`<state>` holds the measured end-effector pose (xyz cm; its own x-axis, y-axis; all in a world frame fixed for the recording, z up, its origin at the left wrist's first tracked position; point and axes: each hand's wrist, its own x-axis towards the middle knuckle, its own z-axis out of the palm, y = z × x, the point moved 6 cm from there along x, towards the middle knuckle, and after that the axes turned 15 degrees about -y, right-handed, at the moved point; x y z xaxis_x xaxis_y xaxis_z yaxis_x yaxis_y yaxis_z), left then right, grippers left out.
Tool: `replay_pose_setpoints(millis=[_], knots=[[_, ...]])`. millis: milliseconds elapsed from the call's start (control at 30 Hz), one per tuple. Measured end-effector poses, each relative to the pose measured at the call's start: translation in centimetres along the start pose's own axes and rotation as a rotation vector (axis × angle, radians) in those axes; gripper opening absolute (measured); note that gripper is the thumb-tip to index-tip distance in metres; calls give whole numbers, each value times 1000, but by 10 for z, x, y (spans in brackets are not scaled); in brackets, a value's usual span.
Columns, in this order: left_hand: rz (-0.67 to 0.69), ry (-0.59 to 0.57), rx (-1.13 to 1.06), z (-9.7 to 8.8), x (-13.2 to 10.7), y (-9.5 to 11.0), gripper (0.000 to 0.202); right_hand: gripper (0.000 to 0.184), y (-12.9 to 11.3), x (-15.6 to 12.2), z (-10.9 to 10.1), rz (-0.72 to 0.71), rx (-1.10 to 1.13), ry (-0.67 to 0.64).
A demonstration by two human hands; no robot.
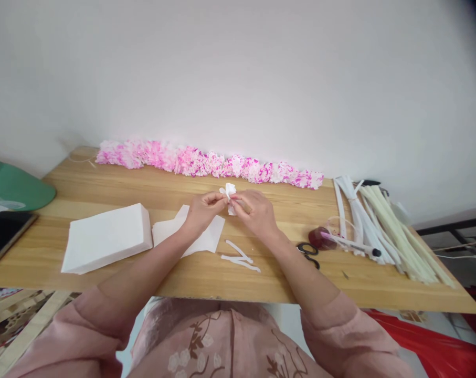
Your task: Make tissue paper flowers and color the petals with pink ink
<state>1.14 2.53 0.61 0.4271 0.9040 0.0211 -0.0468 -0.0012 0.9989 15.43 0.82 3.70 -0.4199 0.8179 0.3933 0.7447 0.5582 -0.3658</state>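
Over the middle of the table, my left hand and my right hand pinch a gathered piece of white tissue paper between thumbs and fingertips. Its folds stand up above the fingers, and a bit hangs below. Flat white sheets lie under and beside my left wrist. A thick stack of white paper is left of them. Several short white strips rest on the wood below my hands. Black-handled scissors lie partly hidden behind my right forearm.
A long row of pink-and-white paper flowers runs along the wall. On the right are a jar of dark red liquid, a pen-like stick, white strips and pale yellow strips. A phone and green cap are left.
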Motion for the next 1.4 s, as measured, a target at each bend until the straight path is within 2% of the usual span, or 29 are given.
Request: replay_pose_setpoints(millis=[133,333,567,967,1133,1400], knots=[[5,-3,18,1,-1,2,27,18,0,0,-1,-23,-35,-6],[3,-6,35,1,1,1,24,20,-7,-3,-4,-81,-117,60],[2,-9,36,1,0,3,20,20,-8,-1,-3,-18,-101,28],[27,-11,29,2,2,3,18,22,-8,-2,-1,-12,-67,5],[39,-23,21,3,1,3,15,18,-7,-2,-1,8,-13,42],[26,-28,-23,3,2,1,22,17,0,-2,-1,113,153,58]])
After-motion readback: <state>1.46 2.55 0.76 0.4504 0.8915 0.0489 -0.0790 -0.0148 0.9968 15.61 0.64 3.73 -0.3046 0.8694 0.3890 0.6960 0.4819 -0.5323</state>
